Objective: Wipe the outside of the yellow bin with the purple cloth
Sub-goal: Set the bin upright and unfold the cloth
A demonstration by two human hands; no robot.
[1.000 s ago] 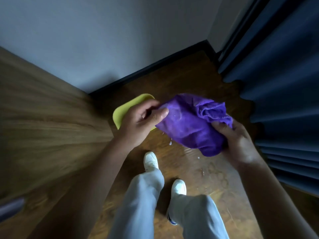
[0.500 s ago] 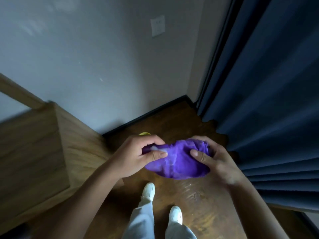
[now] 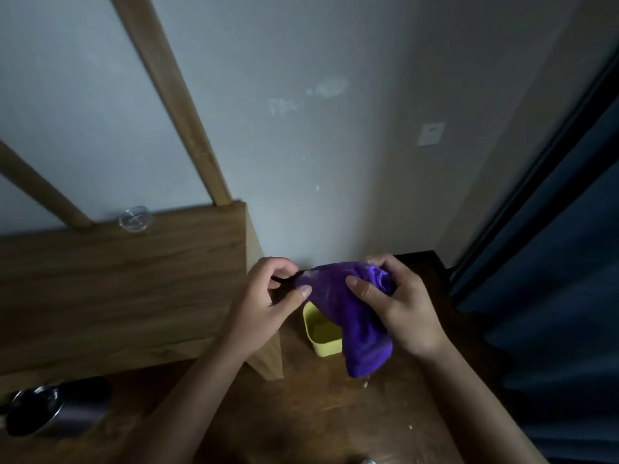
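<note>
I have straightened up, so the small yellow plastic bin (image 3: 323, 339) sits on the floor at six o'clock below the bunched purple cloth (image 3: 348, 313) pinched in my left hand (image 3: 264, 306) and gripped in my right hand (image 3: 402, 313) (wiping paused, I judge).

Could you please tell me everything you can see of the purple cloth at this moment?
The purple cloth is a soft, plush-looking rag, bunched and crumpled. Both hands hold it in the air: the left hand pinches its upper left edge, the right hand grips its gathered right side. Its lower end hangs loose, covering part of the yellow bin on the floor beneath.
</note>
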